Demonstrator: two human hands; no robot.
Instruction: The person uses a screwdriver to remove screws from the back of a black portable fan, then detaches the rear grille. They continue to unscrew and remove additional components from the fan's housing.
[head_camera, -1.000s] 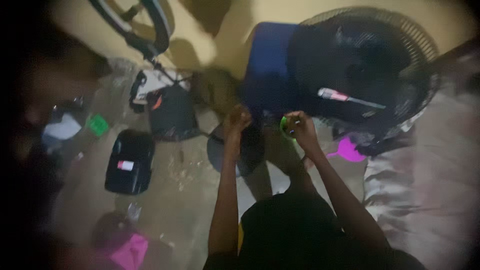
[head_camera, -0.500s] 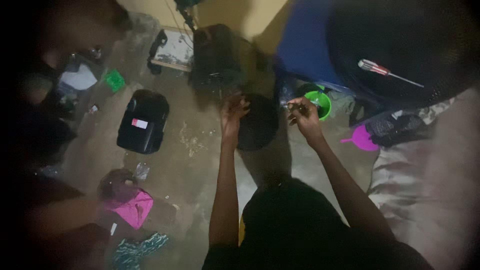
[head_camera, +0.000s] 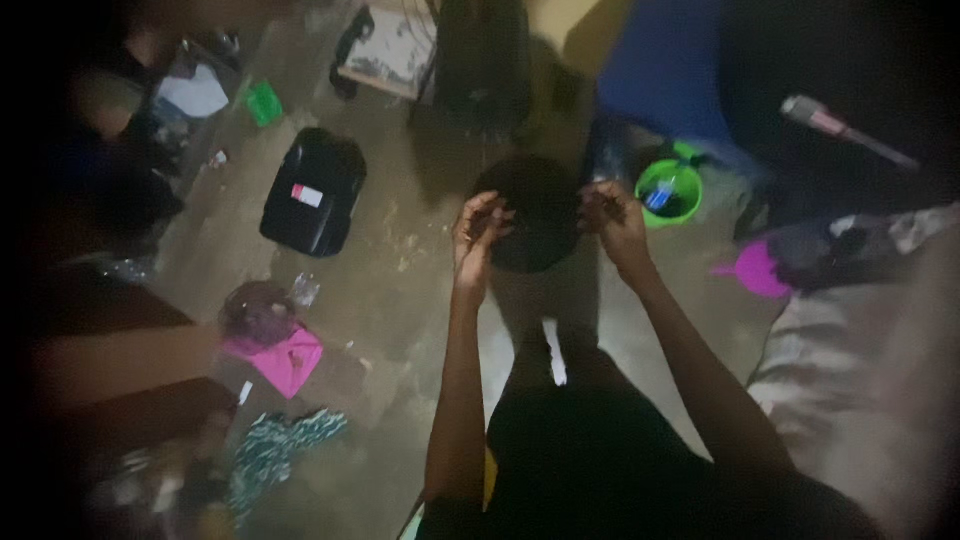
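A dark round piece (head_camera: 535, 215) sits low in front of me, above my legs. My left hand (head_camera: 478, 235) curls its fingers on the piece's left rim. At the right rim, my right hand (head_camera: 612, 220) has its fingers bent over the edge. The picture is dim and blurred, so the fingertips do not show clearly. A green cup (head_camera: 668, 190) with something blue in it stands just right of my right hand.
A blue box (head_camera: 660, 70) and a dark fan with a screwdriver (head_camera: 845, 130) lying on it are at the upper right. A black case (head_camera: 315, 190), a pink item (head_camera: 290, 360), patterned cloth (head_camera: 280, 445) and a magenta object (head_camera: 760, 268) lie on the floor.
The view has tilted down and moved closer. My right hand, which held the green cup a second ago, has let it go and come to the round piece's right rim.
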